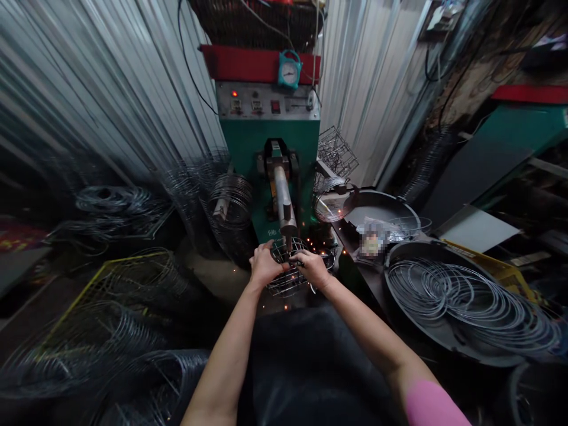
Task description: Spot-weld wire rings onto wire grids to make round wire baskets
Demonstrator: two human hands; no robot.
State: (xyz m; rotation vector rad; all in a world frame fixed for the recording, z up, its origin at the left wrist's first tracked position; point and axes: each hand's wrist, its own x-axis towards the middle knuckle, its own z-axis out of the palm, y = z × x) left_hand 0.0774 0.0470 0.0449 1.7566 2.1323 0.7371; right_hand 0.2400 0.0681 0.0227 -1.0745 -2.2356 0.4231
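Observation:
A round wire basket (pixel 284 285) sits under the electrode tip of a green spot welder (pixel 242 142). The welder's grey upper arm (pixel 284 198) points down toward me, and orange sparks fly around its tip. On the basket's left side, my left hand (pixel 265 266) is closed, with its thumb toward the middle. Close to the electrode, my right hand (pixel 314 269) is closed in a pinch at the basket's right side. Whether a separate small wire lies between its fingertips is too small to tell.
Right of me, wire rings (pixel 444 290) lie in a large black tray (pixel 399 296), with another round tray (pixel 381 201) behind it. Wire coils hang on both sides of the welder. Wire baskets (pixel 128 331) stack at lower left. A teal clock (pixel 289 70) hangs on the machine.

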